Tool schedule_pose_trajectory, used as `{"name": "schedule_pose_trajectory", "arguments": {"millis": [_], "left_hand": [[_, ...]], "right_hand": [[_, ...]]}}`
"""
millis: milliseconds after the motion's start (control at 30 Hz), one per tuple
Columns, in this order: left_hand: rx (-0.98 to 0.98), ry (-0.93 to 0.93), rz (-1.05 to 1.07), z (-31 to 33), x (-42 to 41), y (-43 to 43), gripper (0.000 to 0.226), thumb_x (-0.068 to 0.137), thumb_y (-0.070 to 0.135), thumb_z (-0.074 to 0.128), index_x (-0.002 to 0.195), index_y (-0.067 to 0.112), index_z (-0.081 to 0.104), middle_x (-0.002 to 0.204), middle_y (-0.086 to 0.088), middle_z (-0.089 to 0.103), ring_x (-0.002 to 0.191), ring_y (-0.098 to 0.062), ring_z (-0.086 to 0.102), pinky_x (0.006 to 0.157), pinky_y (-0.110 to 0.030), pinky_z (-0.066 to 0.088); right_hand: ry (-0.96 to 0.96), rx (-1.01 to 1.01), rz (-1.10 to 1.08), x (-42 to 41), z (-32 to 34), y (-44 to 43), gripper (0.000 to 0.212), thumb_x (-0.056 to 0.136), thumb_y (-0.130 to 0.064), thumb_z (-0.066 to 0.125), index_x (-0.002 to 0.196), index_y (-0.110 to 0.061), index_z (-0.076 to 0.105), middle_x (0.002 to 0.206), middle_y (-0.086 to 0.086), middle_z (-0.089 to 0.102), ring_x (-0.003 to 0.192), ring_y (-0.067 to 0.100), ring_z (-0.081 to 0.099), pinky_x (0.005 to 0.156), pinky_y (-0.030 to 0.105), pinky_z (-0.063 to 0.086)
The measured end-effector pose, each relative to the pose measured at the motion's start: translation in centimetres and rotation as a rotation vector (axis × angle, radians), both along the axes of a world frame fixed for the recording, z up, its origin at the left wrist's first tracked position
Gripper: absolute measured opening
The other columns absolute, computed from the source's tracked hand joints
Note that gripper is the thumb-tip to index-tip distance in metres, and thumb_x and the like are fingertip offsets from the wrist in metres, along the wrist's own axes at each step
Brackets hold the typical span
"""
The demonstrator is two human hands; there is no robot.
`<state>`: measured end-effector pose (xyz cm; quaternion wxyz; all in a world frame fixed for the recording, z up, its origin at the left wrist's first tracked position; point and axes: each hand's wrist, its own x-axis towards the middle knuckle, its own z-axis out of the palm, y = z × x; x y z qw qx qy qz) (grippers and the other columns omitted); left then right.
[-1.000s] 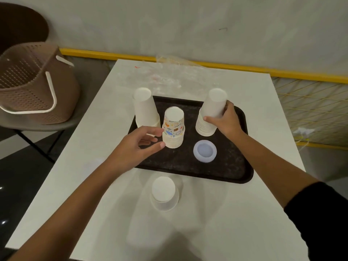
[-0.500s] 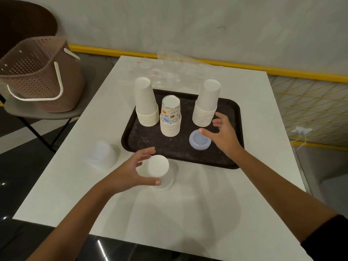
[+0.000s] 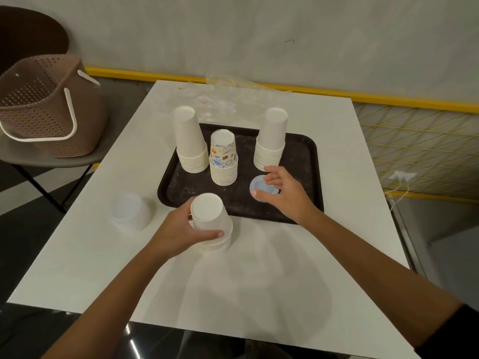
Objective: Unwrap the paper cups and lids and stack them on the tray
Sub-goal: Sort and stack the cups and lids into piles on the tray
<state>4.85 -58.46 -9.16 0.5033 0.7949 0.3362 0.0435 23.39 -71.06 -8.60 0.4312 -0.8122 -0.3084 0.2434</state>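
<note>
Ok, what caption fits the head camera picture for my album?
Left hand grips a small stack of white cups beside the tray; right hand over the blue lid.
</note>
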Motion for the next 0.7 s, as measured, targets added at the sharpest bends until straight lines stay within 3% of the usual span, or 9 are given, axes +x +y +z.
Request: {"name": "schedule_pose_trajectory", "arguments": {"millis": [233, 367, 500, 600, 700], "left_hand": [[0.027, -0.071, -0.078, 4.5, 0.9, 1.7, 0.068, 0.06, 0.029, 0.082, 0.115, 0.04, 0.043, 0.099, 0.025, 0.056, 0.09, 0.001, 0.056, 0.073, -0.014, 0.044], [-0.002, -0.132, -0.077, 6.4, 2.0, 2.9, 0.089, 0.049, 0.049, 0.087, 0.125, 0.037, 0.041, 0.112, 0.016, 0.058, 0.101, -0.007, 0.058, 0.08, -0.027, 0.053], [0.081, -0.17, -0.125, 7.6, 3.8, 3.2, 0.085, 0.053, 0.046, 0.076, 0.128, 0.033, 0.038, 0.123, 0.008, 0.052, 0.111, -0.013, 0.053, 0.09, -0.033, 0.05], [0.142, -0.211, -0.159, 7.6, 5.5, 3.3, 0.071, 0.064, 0.037, 0.076, 0.123, 0.032, 0.037, 0.122, 0.008, 0.046, 0.113, -0.012, 0.047, 0.088, -0.026, 0.047], [0.199, -0.254, -0.168, 7.4, 6.9, 3.2, 0.062, 0.07, 0.027, 0.077, 0.114, 0.037, 0.033, 0.111, 0.016, 0.043, 0.101, -0.003, 0.046, 0.077, -0.01, 0.039]], "right_hand": [[0.066, 0.025, 0.198, -0.8, 2.9, 0.2, 0.059, 0.077, -0.021, 0.074, 0.128, -0.019, 0.046, 0.118, -0.005, 0.053, 0.108, 0.006, 0.05, 0.096, 0.019, 0.04], [0.109, 0.016, 0.338, -1.1, 4.4, 0.7, 0.063, 0.075, -0.021, 0.076, 0.129, -0.021, 0.044, 0.12, -0.01, 0.05, 0.112, 0.001, 0.048, 0.094, 0.009, 0.035], [0.056, 0.023, 0.347, -1.2, 5.2, 1.8, 0.072, 0.073, -0.027, 0.077, 0.134, -0.02, 0.04, 0.134, -0.005, 0.049, 0.118, 0.004, 0.046, 0.099, 0.019, 0.035], [-0.013, 0.038, 0.296, -1.2, 5.5, 2.6, 0.074, 0.073, -0.028, 0.077, 0.134, -0.02, 0.037, 0.136, -0.004, 0.048, 0.116, 0.006, 0.046, 0.092, 0.019, 0.038], [-0.056, 0.066, 0.236, -0.8, 5.5, 3.1, 0.073, 0.072, -0.026, 0.078, 0.133, -0.02, 0.037, 0.132, -0.005, 0.048, 0.11, 0.004, 0.045, 0.085, 0.012, 0.038]]}}
